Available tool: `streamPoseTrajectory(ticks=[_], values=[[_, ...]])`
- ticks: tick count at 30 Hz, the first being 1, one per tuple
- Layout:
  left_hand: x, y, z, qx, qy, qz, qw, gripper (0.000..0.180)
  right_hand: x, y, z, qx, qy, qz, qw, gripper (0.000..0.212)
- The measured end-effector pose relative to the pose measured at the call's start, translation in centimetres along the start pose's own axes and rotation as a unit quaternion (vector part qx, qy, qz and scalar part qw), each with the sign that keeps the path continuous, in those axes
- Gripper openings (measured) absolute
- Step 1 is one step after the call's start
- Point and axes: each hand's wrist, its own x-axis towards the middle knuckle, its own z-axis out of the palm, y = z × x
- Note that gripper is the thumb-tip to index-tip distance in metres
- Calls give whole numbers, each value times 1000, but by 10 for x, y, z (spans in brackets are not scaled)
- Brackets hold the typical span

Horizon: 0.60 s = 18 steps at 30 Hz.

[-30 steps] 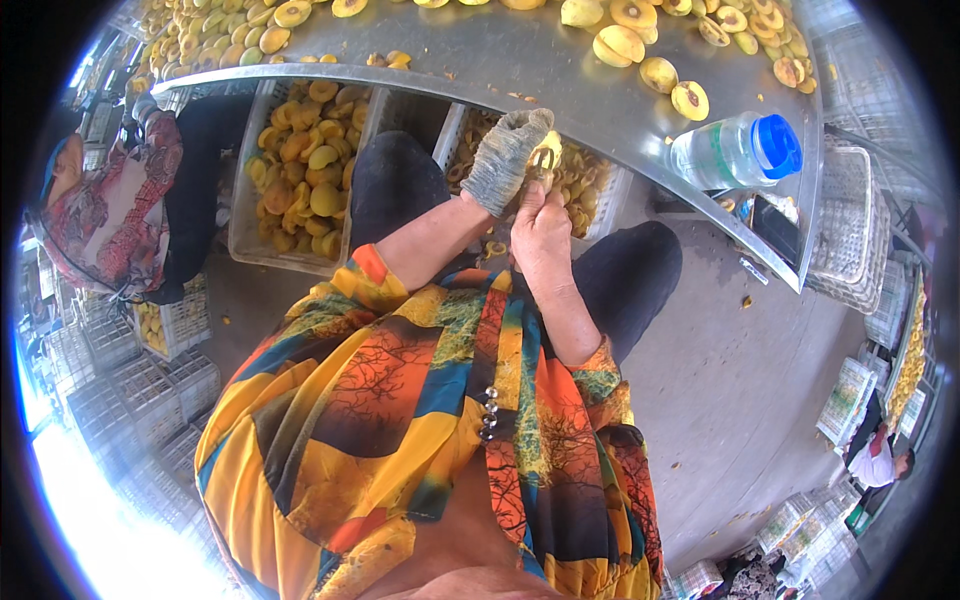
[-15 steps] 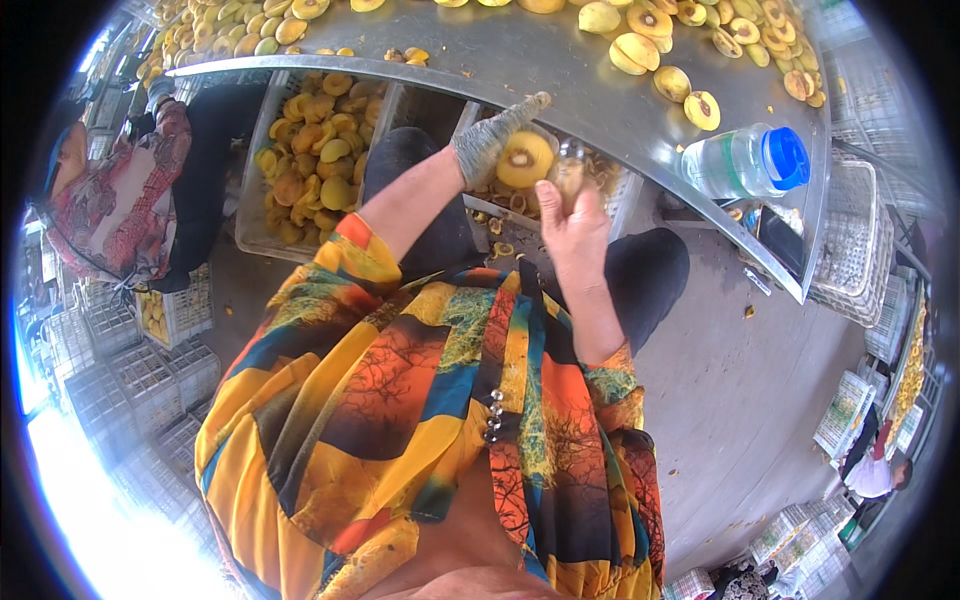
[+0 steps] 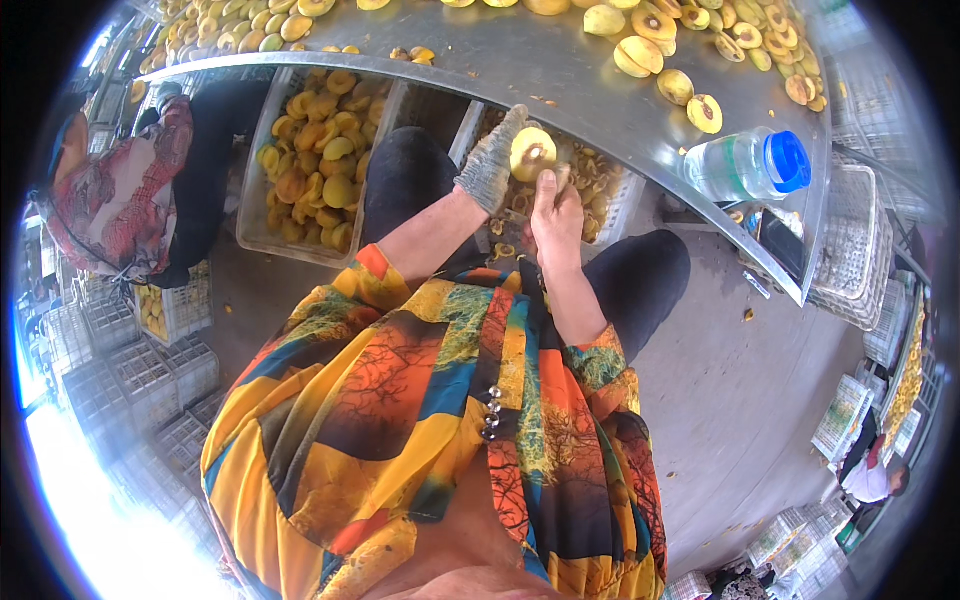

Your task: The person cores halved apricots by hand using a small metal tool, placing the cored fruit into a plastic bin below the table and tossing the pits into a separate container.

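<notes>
My left hand (image 3: 492,163), in a grey knit glove, holds a halved yellow fruit (image 3: 532,152) with its cut face and pit hollow turned up, just under the edge of the metal table (image 3: 560,75). My bare right hand (image 3: 556,212) is closed right beside it, its fingertips touching the fruit; a small tool seems to sit in its grip but is too hidden to name. Both hands hover over a white crate of fruit pieces (image 3: 600,185) between my knees.
Halved and whole yellow fruits (image 3: 660,45) lie across the table. A clear bottle with a blue cap (image 3: 748,165) lies near its right end. A crate of fruit halves (image 3: 310,165) stands left; another person (image 3: 130,190) sits beside it. Stacked crates (image 3: 130,370) fill the left floor.
Both hands moved from close together over the crate, up toward the table edge. The fruit half now shows its cut face in the gloved hand.
</notes>
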Motion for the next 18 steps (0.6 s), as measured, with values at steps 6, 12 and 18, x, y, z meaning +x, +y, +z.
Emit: streamPoseTrajectory(ticks=[6, 12, 18], values=[[11, -2, -16, 94, -9, 43, 995, 24, -20, 0, -5, -213, 78, -174, 958, 41], [23, -27, -28, 296, -59, 206, 931, 26, -21, -5, -9, -239, 56, -139, 960, 37], [19, -38, -28, 391, -44, 293, 872, 25, -23, 3, -6, -233, 47, -133, 962, 39]])
